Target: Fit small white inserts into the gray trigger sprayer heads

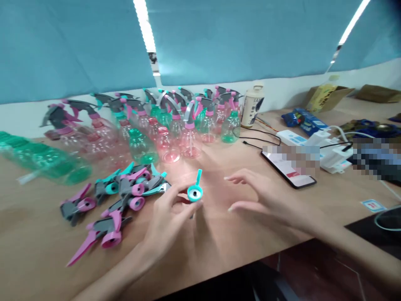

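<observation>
My left hand (167, 219) is closed around a teal spray bottle trigger head (195, 193), its round collar facing up toward me and its teal trigger pointing away. The rest of that head is hidden by my fingers. To its right, my right hand (253, 194) hovers over the table with fingers apart and nothing in them. Left of my left hand lies a pile of loose trigger heads in grey with pink (108, 230) or teal (108, 186). Beyond my hands stand several pink (190, 142) and green (231, 127) clear bottles, many with trigger heads on, some without.
A row of green bottles (46, 161) lies at the left. On the right are a phone (288, 169), a power strip (293, 138) with chargers and cables, a blue packet (305, 121) and a white bottle (252, 106). The table's front edge runs below my hands.
</observation>
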The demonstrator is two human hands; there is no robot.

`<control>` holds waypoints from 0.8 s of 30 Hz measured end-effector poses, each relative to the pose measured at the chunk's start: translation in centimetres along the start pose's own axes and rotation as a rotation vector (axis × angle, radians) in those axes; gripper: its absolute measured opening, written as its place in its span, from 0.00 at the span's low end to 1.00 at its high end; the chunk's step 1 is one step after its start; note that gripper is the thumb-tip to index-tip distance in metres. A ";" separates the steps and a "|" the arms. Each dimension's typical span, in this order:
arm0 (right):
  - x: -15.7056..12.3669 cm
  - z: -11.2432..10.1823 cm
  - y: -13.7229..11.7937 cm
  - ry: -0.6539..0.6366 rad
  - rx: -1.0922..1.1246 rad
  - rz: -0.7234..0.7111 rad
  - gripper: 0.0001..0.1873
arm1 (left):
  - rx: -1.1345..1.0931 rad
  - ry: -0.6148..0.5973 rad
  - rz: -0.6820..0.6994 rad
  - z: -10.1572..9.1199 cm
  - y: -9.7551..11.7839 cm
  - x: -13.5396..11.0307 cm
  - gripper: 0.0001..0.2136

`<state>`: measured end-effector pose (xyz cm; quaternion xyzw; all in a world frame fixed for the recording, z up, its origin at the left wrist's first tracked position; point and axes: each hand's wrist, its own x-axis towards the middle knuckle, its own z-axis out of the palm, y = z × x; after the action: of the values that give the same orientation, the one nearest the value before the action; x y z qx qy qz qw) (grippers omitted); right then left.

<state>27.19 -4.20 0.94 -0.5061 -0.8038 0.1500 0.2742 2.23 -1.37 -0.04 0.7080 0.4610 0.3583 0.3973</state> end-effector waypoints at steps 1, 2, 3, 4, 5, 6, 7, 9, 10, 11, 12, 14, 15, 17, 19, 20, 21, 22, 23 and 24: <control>0.6 1.3 -1.6 0.049 0.014 -0.085 0.34 | -0.102 0.026 -0.075 -0.5 0.3 0.0 0.14; 1.2 2.6 -3.0 0.068 0.022 -0.165 0.41 | -0.191 0.061 -0.125 -1.0 0.5 -0.1 0.14; 1.9 3.8 -4.2 0.103 0.030 -0.238 0.46 | -0.271 0.094 -0.169 -1.5 0.6 -0.2 0.14; 2.6 4.9 -5.0 0.118 0.035 -0.282 0.47 | -0.344 0.111 -0.209 -2.0 0.7 -0.3 0.14; 3.3 6.0 -5.7 0.133 0.034 -0.298 0.42 | -0.408 0.115 -0.244 -2.5 0.8 -0.5 0.14; 3.9 7.0 -6.3 0.159 0.030 -0.319 0.36 | -0.461 0.107 -0.274 -3.1 0.9 -0.7 0.15; 4.5 7.8 -6.7 0.173 0.015 -0.321 0.28 | -0.493 0.086 -0.294 -3.6 1.0 -1.0 0.15; 5.6 9.0 -7.2 0.217 -0.029 -0.349 0.18 | -0.485 0.047 -0.298 -4.8 1.2 -1.9 0.17; 6.1 9.3 -7.3 0.237 -0.059 -0.372 0.16 | -0.446 0.043 -0.286 -5.4 1.2 -2.3 0.17; 6.5 9.5 -7.3 0.255 -0.089 -0.397 0.15 | -0.388 0.054 -0.270 -6.2 1.2 -2.8 0.17; 6.9 9.5 -7.3 0.269 -0.121 -0.419 0.15 | -0.317 0.076 -0.250 -7.0 1.1 -3.3 0.17; 7.7 9.3 -6.8 0.286 -0.180 -0.434 0.16 | -0.133 0.175 -0.183 -9.0 0.4 -4.4 0.16; 8.1 9.3 -6.4 0.293 -0.205 -0.424 0.16 | -0.025 0.225 -0.128 -10.1 -0.2 -5.0 0.16; 8.9 9.4 -5.3 0.301 -0.221 -0.371 0.15 | 0.281 0.376 0.022 -12.2 -1.8 -6.3 0.14; 9.7 10.0 -4.2 0.279 -0.178 -0.237 0.17 | 0.518 0.450 0.082 -14.0 -3.7 -7.6 0.14; 9.9 10.5 -3.8 0.234 -0.149 -0.195 0.17 | 0.576 0.421 0.056 -14.5 -4.6 -8.3 0.16; 10.1 11.0 -3.4 0.207 -0.132 -0.178 0.17 | 0.627 0.373 0.011 -14.9 -5.4 -8.9 0.19; 10.2 11.4 -3.2 0.178 -0.117 -0.176 0.16 | 0.666 0.330 -0.017 -15.0 -6.1 -9.5 0.22; 10.2 11.7 -3.1 0.145 -0.104 -0.187 0.16 | 0.691 0.276 -0.036 -14.8 -6.6 -10.0 0.24; 10.1 11.9 -3.2 0.114 -0.087 -0.198 0.17 | 0.714 0.240 -0.055 -14.5 -7.0 -10.4 0.26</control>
<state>14.38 3.85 -4.08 -0.4433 -0.8388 0.0579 0.3108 -16.34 -5.91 -1.56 0.7424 0.6188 0.2447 0.0780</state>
